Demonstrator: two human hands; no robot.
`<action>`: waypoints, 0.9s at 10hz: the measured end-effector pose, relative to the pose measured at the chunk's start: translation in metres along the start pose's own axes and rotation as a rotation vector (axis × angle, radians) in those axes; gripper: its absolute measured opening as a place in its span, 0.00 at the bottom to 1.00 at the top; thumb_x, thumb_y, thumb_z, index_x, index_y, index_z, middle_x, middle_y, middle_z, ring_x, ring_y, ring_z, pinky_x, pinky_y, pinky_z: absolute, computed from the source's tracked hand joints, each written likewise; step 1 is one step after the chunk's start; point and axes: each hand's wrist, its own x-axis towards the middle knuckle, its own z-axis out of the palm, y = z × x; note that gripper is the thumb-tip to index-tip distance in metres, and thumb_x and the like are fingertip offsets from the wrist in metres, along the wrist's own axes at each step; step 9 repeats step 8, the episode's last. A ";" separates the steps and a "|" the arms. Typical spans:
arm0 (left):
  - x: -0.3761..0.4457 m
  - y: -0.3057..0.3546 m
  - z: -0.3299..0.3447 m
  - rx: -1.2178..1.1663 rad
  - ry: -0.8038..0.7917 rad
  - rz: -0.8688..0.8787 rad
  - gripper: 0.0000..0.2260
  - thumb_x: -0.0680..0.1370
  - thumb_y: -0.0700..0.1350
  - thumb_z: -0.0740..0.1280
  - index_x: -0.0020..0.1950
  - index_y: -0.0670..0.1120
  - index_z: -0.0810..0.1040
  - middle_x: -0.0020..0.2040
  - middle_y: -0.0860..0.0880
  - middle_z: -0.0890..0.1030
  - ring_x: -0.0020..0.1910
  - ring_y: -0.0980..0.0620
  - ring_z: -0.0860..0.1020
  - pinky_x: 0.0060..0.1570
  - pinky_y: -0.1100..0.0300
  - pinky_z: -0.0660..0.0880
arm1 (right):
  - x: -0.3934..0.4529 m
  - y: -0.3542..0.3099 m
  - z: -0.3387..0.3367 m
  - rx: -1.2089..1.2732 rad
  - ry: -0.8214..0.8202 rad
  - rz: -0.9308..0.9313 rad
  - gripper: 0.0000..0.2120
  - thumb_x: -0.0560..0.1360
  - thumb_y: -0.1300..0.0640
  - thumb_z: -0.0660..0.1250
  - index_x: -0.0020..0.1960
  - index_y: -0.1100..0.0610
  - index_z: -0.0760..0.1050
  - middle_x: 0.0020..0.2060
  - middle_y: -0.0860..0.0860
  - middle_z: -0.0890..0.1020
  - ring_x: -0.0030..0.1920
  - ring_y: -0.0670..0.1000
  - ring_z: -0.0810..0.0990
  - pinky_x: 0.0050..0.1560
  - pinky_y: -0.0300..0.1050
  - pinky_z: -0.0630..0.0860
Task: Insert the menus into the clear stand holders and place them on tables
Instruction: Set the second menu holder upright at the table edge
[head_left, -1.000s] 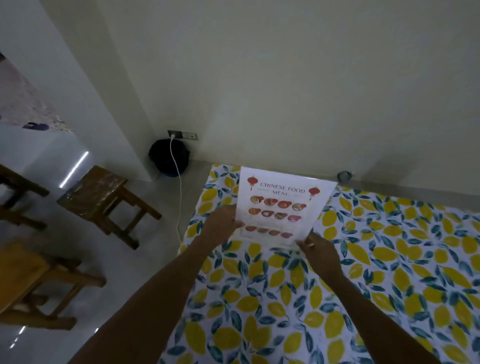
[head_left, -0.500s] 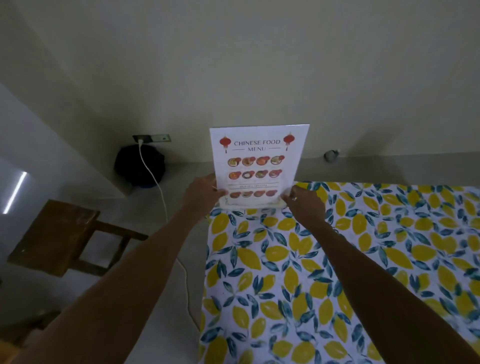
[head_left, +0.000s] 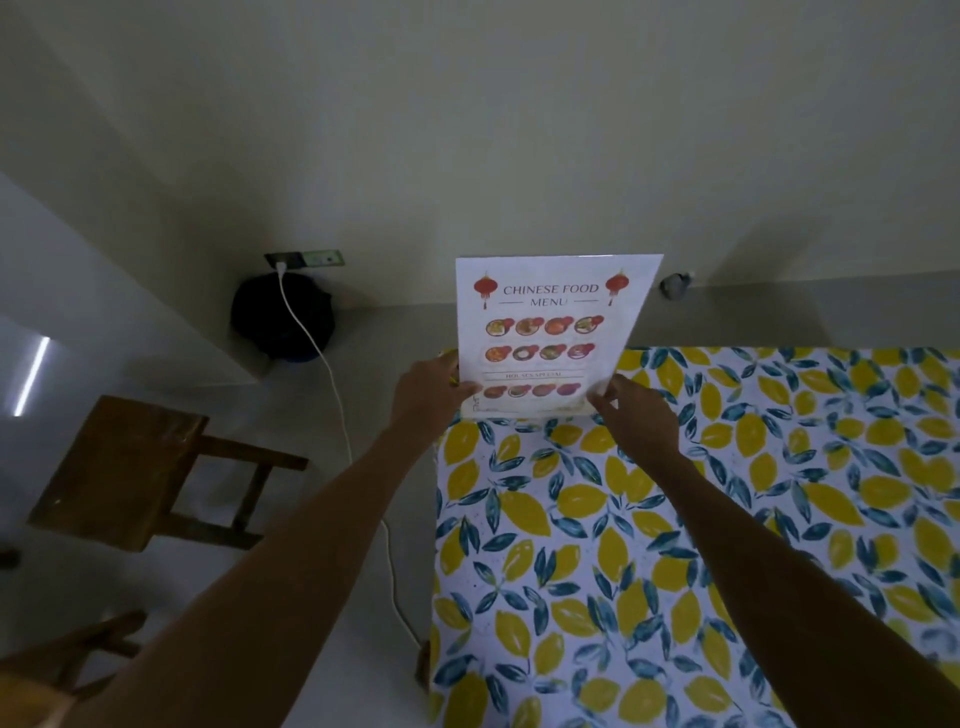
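**Menu stand upright at far corner of counter, both hands on it**

The menu, headed "Chinese Food Menu", stands upright in its clear stand holder at the far left corner of the counter, which carries a lemon-print cloth. The left hand grips the lower left edge of the sheet, thumb on its face. The right hand pinches the lower right corner. The holder's base lies between the two hands, resting on the cloth
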 end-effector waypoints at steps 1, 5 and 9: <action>-0.009 0.000 0.006 0.039 -0.025 0.015 0.18 0.74 0.52 0.72 0.61 0.47 0.79 0.50 0.46 0.86 0.45 0.47 0.84 0.46 0.52 0.81 | -0.006 0.008 0.003 0.010 -0.004 0.002 0.16 0.78 0.42 0.62 0.48 0.55 0.76 0.46 0.54 0.84 0.47 0.58 0.82 0.44 0.53 0.80; -0.015 0.002 0.012 0.007 -0.005 -0.005 0.16 0.74 0.52 0.72 0.58 0.46 0.78 0.51 0.46 0.86 0.46 0.47 0.84 0.46 0.51 0.81 | -0.011 0.004 0.006 0.130 0.020 0.058 0.15 0.77 0.44 0.63 0.49 0.56 0.77 0.46 0.55 0.84 0.46 0.58 0.82 0.45 0.52 0.80; -0.028 0.002 0.012 0.019 -0.051 -0.118 0.22 0.72 0.50 0.74 0.60 0.43 0.71 0.51 0.46 0.83 0.48 0.45 0.82 0.43 0.55 0.74 | -0.013 0.010 -0.006 0.127 0.015 0.025 0.12 0.77 0.49 0.65 0.52 0.57 0.78 0.49 0.57 0.83 0.50 0.59 0.81 0.47 0.50 0.76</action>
